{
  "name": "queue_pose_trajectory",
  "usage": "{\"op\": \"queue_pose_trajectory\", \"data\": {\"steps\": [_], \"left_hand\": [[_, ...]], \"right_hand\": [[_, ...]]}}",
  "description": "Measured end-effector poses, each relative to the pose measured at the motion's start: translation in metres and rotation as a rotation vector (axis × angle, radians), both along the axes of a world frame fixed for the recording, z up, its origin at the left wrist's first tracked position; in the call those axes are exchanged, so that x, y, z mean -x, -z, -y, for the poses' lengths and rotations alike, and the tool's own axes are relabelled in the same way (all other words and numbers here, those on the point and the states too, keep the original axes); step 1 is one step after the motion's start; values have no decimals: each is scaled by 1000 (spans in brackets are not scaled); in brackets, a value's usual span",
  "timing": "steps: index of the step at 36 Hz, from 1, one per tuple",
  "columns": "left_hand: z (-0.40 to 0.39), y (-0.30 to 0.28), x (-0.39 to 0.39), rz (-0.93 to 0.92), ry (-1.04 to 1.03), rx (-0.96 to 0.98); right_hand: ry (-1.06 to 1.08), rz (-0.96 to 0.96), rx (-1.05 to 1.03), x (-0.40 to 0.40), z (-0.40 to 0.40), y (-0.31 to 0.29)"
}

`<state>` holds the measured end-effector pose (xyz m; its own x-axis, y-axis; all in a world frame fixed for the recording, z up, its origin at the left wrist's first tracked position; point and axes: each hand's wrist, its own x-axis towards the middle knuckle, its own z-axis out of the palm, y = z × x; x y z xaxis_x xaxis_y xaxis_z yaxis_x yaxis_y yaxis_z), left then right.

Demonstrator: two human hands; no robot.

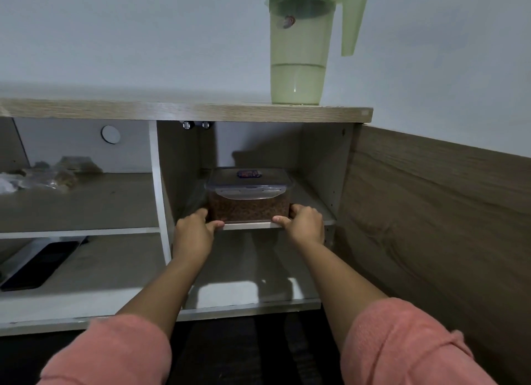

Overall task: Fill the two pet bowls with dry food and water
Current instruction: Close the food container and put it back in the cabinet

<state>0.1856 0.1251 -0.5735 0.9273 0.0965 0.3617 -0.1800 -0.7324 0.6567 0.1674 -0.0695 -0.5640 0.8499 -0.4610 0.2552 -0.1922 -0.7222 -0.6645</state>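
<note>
A clear plastic food container [248,196] with a clip-on lid, filled with brown dry kibble, sits on the upper shelf [321,212] of the cabinet's right compartment. My left hand [195,229] grips its lower left corner and my right hand [303,223] grips its lower right corner, thumbs along the front bottom edge. A translucent green water jug [300,48], partly filled, stands on the cabinet top [184,111] above. No pet bowls are in view.
A white divider [159,189] separates the left compartment, which holds crumpled plastic bags [54,176] on its shelf and a dark flat device [40,265] below. A brown wood panel [431,212] closes the right side. The floor in front is dark.
</note>
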Motion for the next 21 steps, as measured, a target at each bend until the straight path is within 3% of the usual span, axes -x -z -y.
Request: {"op": "queue_pose_trajectory", "data": {"steps": [14, 21], "left_hand": [[0, 8, 8, -74, 94, 37], [-10, -19, 48, -354, 154, -120]], "right_hand": [[-119, -48, -50, 17, 3, -3], [-33, -247, -134, 52, -6, -33]]}}
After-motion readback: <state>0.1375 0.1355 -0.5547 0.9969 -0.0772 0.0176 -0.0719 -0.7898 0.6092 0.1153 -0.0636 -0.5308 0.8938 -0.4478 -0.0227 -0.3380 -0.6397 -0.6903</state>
